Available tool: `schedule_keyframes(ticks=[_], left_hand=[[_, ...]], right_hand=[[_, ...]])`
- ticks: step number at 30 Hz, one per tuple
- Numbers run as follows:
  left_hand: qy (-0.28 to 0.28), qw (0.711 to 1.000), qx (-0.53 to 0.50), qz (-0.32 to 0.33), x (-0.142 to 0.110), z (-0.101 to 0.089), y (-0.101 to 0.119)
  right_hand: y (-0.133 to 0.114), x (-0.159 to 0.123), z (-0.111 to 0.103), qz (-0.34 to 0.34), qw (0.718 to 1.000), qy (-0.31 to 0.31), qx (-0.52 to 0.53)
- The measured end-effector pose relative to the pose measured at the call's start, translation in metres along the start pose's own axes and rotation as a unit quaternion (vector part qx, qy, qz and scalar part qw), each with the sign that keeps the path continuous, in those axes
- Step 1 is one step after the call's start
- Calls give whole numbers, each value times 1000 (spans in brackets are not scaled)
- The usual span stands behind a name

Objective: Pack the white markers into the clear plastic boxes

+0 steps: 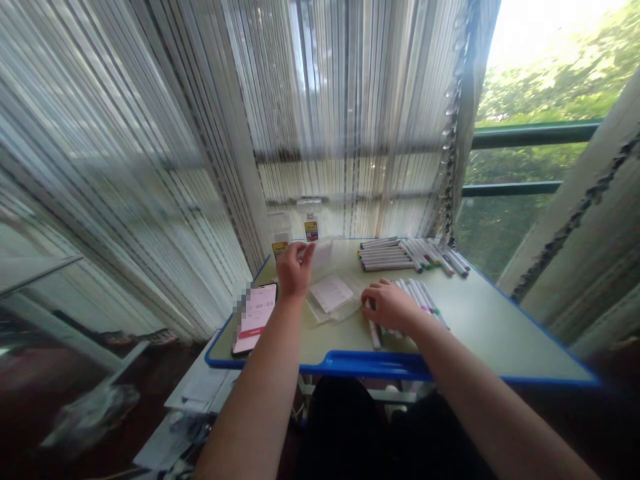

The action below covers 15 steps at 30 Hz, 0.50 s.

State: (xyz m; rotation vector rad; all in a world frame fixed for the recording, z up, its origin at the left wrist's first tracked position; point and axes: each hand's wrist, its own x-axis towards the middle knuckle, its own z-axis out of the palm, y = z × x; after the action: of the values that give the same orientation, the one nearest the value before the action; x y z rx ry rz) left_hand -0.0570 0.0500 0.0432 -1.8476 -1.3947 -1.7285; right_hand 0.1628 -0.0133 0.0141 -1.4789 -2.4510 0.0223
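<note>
Two grips logged from my remote seat: left grip (295, 272) open, raised near a clear plastic sleeve (325, 312); right grip (390, 305) curled over loose white plastic markers (417, 295) on the pale green tabletop (480, 327), hold unconfirmed. Light, slick barrels; I'd pinch mid-barrel.

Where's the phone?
In the head view, the phone lies at the left edge of the desk, just left of the person's raised left hand.
</note>
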Motion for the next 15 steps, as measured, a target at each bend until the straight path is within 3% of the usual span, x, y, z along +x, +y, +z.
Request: schedule_keyframes(ticks=[7,11,13,15], left_hand=[[125,986,-74,-81,31,-20,22],[179,961,-136,-162,51,-38,23],[189,941,-174,-221,58,-45,21],[190,912,-216,-291,59,-50,18]], right_hand=[[-4,2,-2,33,999,1,2],[-6,5,1,89,991,36,90],[-5,6,1,119,974,82,172],[-3,7,0,151,938,147,276]])
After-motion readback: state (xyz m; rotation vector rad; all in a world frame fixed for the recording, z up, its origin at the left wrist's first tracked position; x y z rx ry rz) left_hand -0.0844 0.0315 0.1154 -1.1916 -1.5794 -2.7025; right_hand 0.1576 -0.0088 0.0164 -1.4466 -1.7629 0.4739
